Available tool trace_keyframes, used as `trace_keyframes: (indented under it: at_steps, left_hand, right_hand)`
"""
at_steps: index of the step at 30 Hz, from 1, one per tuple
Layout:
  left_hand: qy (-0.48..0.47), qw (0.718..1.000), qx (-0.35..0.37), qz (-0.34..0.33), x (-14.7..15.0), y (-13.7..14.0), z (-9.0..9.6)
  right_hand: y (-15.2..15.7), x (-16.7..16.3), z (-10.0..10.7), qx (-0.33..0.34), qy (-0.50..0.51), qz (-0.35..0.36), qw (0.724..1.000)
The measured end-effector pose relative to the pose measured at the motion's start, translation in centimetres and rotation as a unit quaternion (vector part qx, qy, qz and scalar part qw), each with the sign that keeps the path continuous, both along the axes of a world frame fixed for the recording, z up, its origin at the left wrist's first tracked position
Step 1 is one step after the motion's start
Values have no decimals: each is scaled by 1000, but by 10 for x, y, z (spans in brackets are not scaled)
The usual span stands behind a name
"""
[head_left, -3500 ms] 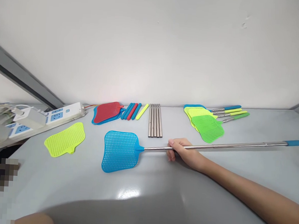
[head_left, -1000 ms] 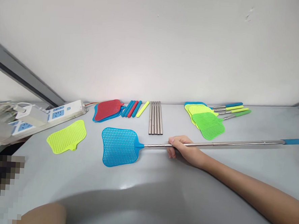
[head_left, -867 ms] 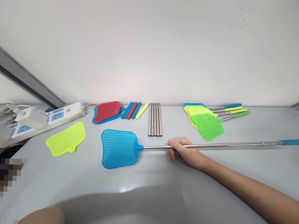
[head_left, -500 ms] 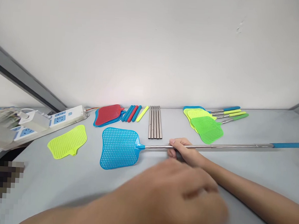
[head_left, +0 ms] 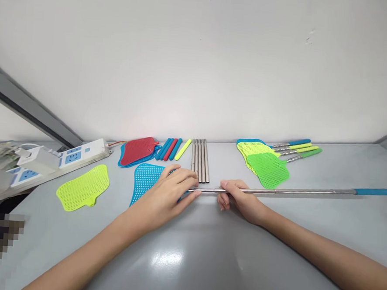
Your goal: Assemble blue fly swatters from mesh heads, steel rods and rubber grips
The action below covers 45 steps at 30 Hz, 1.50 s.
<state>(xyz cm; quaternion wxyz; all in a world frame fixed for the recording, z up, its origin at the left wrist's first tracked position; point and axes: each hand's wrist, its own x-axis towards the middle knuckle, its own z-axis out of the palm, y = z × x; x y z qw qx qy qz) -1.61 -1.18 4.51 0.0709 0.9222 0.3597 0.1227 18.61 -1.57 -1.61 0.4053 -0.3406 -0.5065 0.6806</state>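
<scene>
A blue fly swatter [head_left: 144,178] with its telescopic metal rod [head_left: 298,191] drawn out long lies across in front of me, its blue handle [head_left: 377,191] pointing right. My left hand [head_left: 172,191] is closed over the neck where the mesh head meets the rod, covering much of the head. Between thumb and fingers, my right hand [head_left: 242,201] grips the rod a short way further along. Behind my left hand are several loose metal rods [head_left: 201,160] side by side. Finished-looking swatters [head_left: 268,167] in green, yellow and blue lie stacked behind my right hand.
Red and blue mesh heads [head_left: 139,151] sit at the back left beside several coloured handles [head_left: 171,149]. A yellow-green mesh head [head_left: 84,187] lies alone at left. Along the left edge runs a white power strip [head_left: 78,155] with plugs and cables. A wall [head_left: 197,75] bounds the grey table [head_left: 206,259].
My left hand has swung from the near foreground up and left onto the swatter's neck. My right hand keeps its grip on the rod, almost unmoved.
</scene>
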Motion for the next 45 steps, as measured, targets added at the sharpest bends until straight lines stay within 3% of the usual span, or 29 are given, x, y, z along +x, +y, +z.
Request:
trace_keyframes:
  at_steps: [4, 8, 15, 20, 37, 45]
  left_hand:
    - [51, 998, 15, -19, 0, 2, -8]
    - [38, 999, 1, -21, 3, -3, -12]
    - [17, 996, -81, -12, 8, -10, 0]
    - [3, 995, -98, -16, 11, -13, 3]
    - [-5, 994, -110, -15, 20, -20, -9]
    - [-49, 988, -144, 3, 20, -16, -21]
  right_hand:
    - [0, 1, 0, -4, -7, 5, 1000]
    - [-2, 1, 1, 26, -38, 10, 999]
    - [-7, 3, 3, 94, -114, 53, 988]
    - [-8, 4, -1, 116, -127, 65, 983]
    - [-12, 4, 0, 120, -157, 100, 975]
    - [-7, 1, 4, 88, -168, 30, 981]
